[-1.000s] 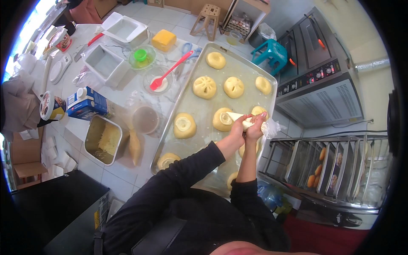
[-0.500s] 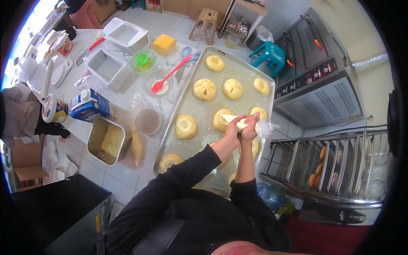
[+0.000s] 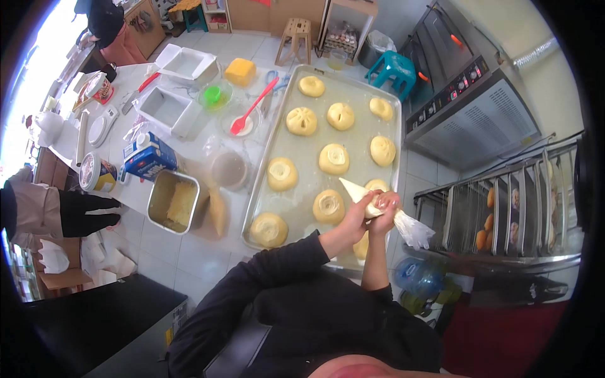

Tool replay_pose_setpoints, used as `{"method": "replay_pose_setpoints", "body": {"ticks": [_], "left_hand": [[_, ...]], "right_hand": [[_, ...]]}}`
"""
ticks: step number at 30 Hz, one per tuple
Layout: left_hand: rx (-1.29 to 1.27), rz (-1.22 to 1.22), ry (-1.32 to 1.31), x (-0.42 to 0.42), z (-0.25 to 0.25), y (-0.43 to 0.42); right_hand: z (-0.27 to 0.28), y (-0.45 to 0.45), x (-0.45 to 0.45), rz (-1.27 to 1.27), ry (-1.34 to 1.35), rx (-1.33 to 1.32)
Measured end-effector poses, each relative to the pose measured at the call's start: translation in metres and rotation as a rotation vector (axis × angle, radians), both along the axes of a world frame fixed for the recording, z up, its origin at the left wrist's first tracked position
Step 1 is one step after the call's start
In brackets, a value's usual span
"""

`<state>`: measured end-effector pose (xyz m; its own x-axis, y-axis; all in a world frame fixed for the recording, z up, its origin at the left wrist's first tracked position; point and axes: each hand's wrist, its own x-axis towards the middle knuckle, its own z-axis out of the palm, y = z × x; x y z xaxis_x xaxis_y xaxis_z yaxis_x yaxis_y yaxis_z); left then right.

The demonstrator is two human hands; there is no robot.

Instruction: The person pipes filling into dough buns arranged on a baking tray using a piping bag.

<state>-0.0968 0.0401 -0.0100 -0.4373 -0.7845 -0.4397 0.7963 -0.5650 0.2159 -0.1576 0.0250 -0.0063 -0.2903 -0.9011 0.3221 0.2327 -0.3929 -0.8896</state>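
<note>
Piping bag (image 3: 357,191) pale, tapered to pt., w/ crumpled transl. tail (image 3: 413,232).

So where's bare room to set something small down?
On the tray, between the far corner buns; on the table, a small patch between tray and spatula bowl. Crowded: around the hands, among buns, and by carton and tin.
</note>
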Motion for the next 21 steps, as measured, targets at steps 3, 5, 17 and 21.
{"method": "replay_pose_setpoints", "body": {"ticks": [3,5,17,21], "left_hand": [[-0.111,0.126,-0.257,-0.003,0.019,0.041],[-0.191,0.187,-0.319,0.002,0.016,0.059],[-0.059,0.772,-0.67,0.201,0.048,0.221],[0.014,1.017,-0.748,0.245,0.078,0.284]], "right_hand": [[-0.002,0.037,-0.019,0.033,0.083,0.003],[0.008,0.061,-0.019,0.129,0.139,0.11],[0.0,0.119,0.013,1.137,0.715,0.199],[-0.011,0.104,0.01,1.094,0.696,0.192]]}}
